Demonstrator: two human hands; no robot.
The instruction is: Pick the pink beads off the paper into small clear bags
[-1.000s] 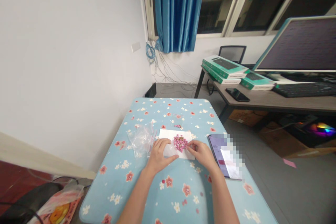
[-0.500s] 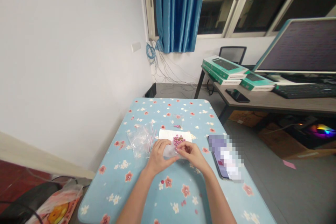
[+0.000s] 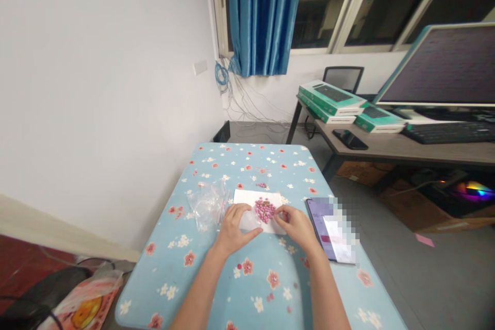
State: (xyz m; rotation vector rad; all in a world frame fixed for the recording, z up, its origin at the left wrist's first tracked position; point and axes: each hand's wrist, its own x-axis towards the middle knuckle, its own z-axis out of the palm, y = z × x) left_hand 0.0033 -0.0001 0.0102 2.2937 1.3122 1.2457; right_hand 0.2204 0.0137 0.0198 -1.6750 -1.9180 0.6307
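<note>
A heap of small pink beads [image 3: 264,211], with a few brownish ones among them, lies on a white sheet of paper [image 3: 246,196]. My left hand [image 3: 233,231] rests at the sheet's left edge, thumb and fingers apart in a curve, with something translucent and whitish between them. At the heap's right side, the thumb and fingertips of my right hand [image 3: 297,228] are pinched together. Whatever is between those fingertips is too small to make out. Beyond the sheet sits a small cluster of pink beads [image 3: 262,185], apparently in a clear bag.
Clear plastic bags [image 3: 209,205] lie crumpled to the left on the flowered table [image 3: 201,283]. A phone [image 3: 333,232], partly pixelated, lies on the right. Loose pink bits [image 3: 269,297] are near the front. Keyboard boxes [image 3: 332,99] and a monitor [image 3: 441,67] occupy the desk.
My right hand has moved right, from over the beads to their right side, uncovering more of the heap. My left hand has stayed nearly in place.
</note>
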